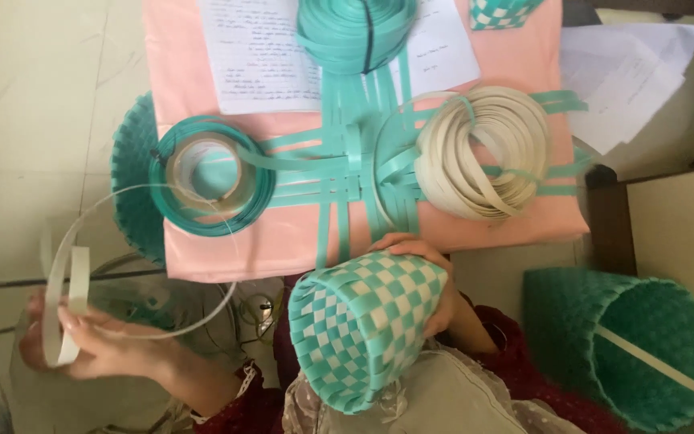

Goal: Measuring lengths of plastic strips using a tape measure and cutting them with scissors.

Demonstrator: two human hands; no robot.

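Note:
My left hand (94,345) at the lower left grips a looped white plastic strip (66,301) that curves up and round toward the table. My right hand (427,277) reaches behind a teal-and-white checkered woven basket (363,321) and holds it tilted on my lap, its open end turned away from view. On the pink table (283,241) just above lie crossed teal strips (355,173), partly interlaced.
A white strip coil (483,153), a teal coil with a tape roll (210,173), and another teal coil (355,32) sit on the pink cloth over handwritten papers (259,56). A teal woven basket (628,345) lies at the right, another (134,177) at the left.

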